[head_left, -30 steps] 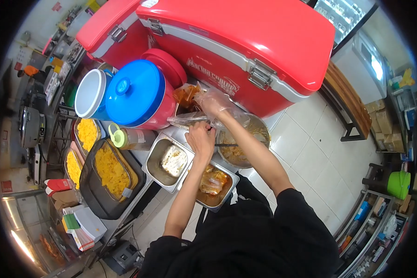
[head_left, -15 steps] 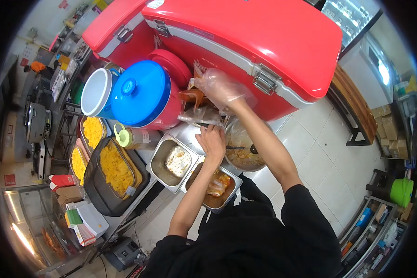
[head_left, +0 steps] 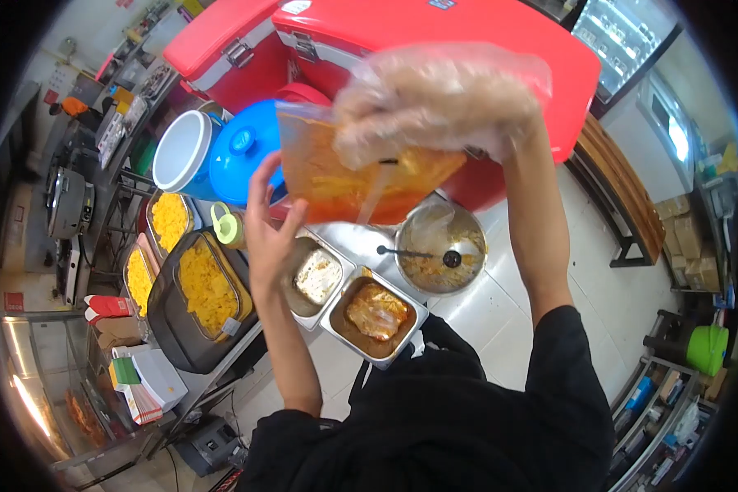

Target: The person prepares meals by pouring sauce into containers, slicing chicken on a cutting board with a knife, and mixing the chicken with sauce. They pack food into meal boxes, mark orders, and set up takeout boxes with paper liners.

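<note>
A clear plastic bag of orange-red marinated food [head_left: 369, 184] hangs raised over the counter, in front of the red cooler. My right hand [head_left: 435, 107], in a loose clear plastic glove, grips the bag by its top edge. Bare, with fingers spread, my left hand [head_left: 272, 221] is at the bag's left side and holds nothing. Below are a steel pan with marinated pieces [head_left: 377, 316], a nearly emptied steel pan [head_left: 316, 275] and a round steel bowl [head_left: 443, 246] with sauce residue and a black-handled utensil across it.
Red coolers [head_left: 484, 25] stand at the back. A blue-lidded container [head_left: 242, 156], a white-lidded jug [head_left: 182, 152] and a green-capped bottle [head_left: 228, 225] are at the left. Trays of yellow food [head_left: 209, 283] lie farther left. A wooden bench [head_left: 619, 189] is at the right.
My right hand has lifted the bag up and toward the camera from beside the cooler. My left hand has moved left and up from the bowl's edge, and its fingers have spread.
</note>
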A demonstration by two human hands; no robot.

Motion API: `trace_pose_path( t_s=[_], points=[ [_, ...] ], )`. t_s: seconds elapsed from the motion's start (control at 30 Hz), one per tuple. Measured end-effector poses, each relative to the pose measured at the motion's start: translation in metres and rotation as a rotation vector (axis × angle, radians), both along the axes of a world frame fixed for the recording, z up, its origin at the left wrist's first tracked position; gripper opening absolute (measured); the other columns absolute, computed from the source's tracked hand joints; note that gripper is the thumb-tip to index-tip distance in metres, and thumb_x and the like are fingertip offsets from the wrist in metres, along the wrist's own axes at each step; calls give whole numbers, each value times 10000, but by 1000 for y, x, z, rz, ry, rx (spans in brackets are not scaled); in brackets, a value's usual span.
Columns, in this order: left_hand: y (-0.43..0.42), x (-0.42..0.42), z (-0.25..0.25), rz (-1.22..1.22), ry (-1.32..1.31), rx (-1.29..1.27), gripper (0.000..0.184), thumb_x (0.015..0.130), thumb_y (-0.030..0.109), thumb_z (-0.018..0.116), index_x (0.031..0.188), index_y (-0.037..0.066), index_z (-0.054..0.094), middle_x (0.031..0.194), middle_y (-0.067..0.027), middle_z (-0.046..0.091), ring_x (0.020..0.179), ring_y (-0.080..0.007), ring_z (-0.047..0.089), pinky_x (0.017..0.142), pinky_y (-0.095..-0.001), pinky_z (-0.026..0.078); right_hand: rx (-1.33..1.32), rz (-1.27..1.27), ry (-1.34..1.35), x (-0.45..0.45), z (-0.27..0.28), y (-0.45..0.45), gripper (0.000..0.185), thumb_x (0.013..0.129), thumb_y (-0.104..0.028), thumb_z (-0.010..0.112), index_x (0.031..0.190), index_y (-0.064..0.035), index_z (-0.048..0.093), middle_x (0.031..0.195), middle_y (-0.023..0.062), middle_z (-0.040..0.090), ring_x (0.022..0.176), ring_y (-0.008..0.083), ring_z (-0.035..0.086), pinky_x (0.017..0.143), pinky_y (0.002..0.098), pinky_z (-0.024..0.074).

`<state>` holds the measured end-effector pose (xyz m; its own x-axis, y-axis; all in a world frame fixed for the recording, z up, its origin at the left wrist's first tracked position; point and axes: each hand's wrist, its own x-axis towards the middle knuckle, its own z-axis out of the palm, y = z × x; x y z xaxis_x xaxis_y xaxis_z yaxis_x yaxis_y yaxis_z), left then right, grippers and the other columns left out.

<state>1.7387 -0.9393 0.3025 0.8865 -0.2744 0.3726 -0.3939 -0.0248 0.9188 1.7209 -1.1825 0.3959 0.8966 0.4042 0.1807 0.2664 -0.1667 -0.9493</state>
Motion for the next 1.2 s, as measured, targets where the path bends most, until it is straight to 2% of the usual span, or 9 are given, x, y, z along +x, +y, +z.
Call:
trace_pose_path(
  t_s=[0.07,0.17,0.3,0.43,0.53,0.77,0.83,0.97,1.2],
  points=[
    [6,-11,11,-117,204,-20,269,828,109,619,1056,-20,555,934,-32,584,883,-88,521,733,-223,424,-300,-60,-191,8,0,-7,326,802,-289,618,1035,-65,584,942,89,602,870,223,567,760,348,464],
    [-3,-35,21,91,173,51,111,814,89,630,833,-20,634,719,-11,596,732,-67,498,620,-215,385,-975,-346,-1339,0,-16,-22,359,786,-251,638,1074,-49,566,1008,96,604,952,203,565,791,351,461],
    [-14,-66,4,230,-147,398,89,749,88,659,751,0,649,665,-67,591,602,-181,465,579,-304,363,-7,-680,177,-103,-59,16,709,714,-354,715,1253,-30,389,1133,148,515,1074,189,489,911,320,419],
    [-44,-99,4,-3,-191,621,75,729,121,636,768,68,671,699,-51,595,711,-216,495,686,-358,332,-74,-730,7,-149,-155,79,821,677,-368,727,1290,6,329,1179,176,494,1066,249,512,892,322,415],
    [-68,-120,9,-226,-234,657,81,721,126,624,772,82,669,718,-45,584,761,-221,499,705,-365,326,392,-789,319,-173,-209,88,767,716,-372,694,1286,7,347,1202,174,478,1078,249,501,920,328,398],
    [-122,-138,0,-474,-271,167,120,748,119,587,847,64,625,762,-79,580,806,-260,507,719,-404,353,934,-982,131,-206,-186,34,526,783,-256,609,1222,-18,446,1213,130,491,1038,225,535,806,284,445],
    [-110,-99,-38,-318,-226,348,91,770,125,561,821,59,599,774,-99,580,854,-273,507,725,-432,369,1068,-1020,113,-221,-169,19,510,785,-229,602,1223,-19,447,1212,129,495,1024,216,541,780,291,463],
    [-90,-60,-149,-93,-466,1457,161,768,149,554,888,63,619,856,-124,638,949,-262,552,835,-460,373,1217,-1081,122,-252,-179,3,574,778,-213,608,1266,-8,386,1243,155,472,1036,230,530,772,348,486],
    [-90,-51,-165,-478,-268,1664,216,773,201,587,950,92,648,894,-89,648,934,-231,593,827,-449,405,1280,-1072,164,-263,-196,-2,717,733,-236,650,1320,-29,295,1274,237,413,1041,336,533,745,419,517]
  ],
)
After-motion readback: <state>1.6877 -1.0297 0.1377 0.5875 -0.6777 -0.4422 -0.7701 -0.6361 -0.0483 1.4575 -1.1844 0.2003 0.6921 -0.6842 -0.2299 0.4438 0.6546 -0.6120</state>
